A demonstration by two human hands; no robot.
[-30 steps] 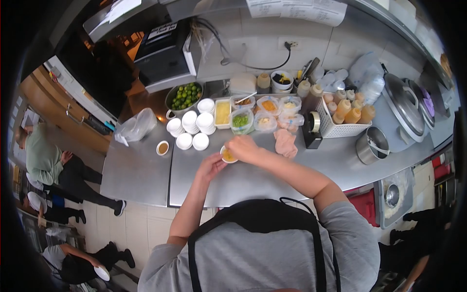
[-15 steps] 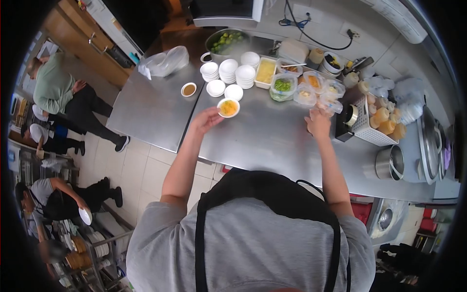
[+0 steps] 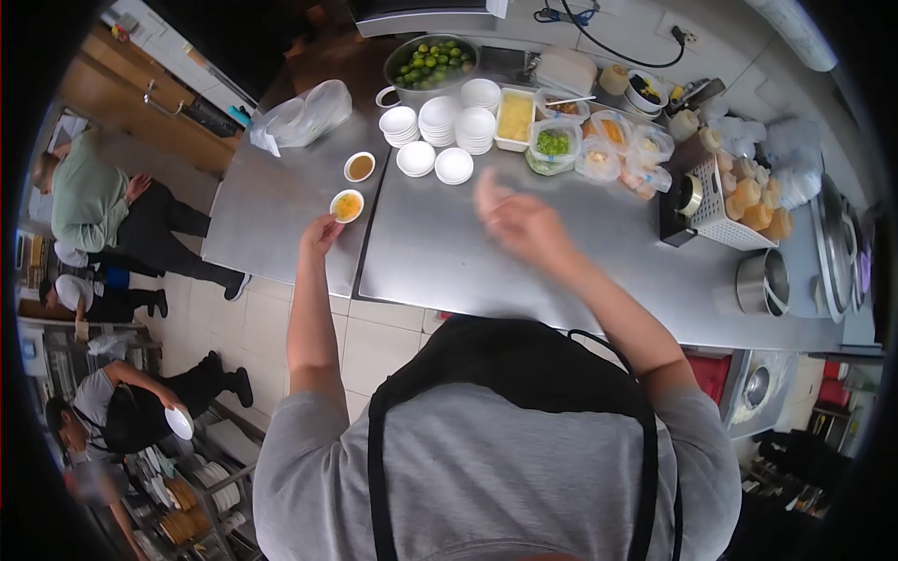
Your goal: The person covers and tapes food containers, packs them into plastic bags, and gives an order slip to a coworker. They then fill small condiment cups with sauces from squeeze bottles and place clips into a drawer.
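My left hand (image 3: 323,234) grips the rim of a small white bowl (image 3: 347,206) with yellow-orange shreds in it, at the left part of the steel table. Just behind it stands another small bowl (image 3: 359,167) filled with brown sauce. My right hand (image 3: 524,224) is over the middle of the table, in front of the small white bowls. Motion smears its fingers, so I cannot make out whether they hold anything. Two short stacks of white bowls (image 3: 454,165) are the nearest things to it, with taller stacks (image 3: 475,129) behind.
A pot of green limes (image 3: 432,65) stands at the back, beside a clear plastic bag (image 3: 304,114). Right of the stacks are a yellow-filled tub (image 3: 514,119), chopped greens (image 3: 552,145) and several bagged ingredients. A white bottle basket (image 3: 725,210) stands farther right. People are at the left.
My left hand has carried the bowl left and set it near the sauce bowl, still gripping it. My right hand has left the bagged ingredients and swung left across the table.
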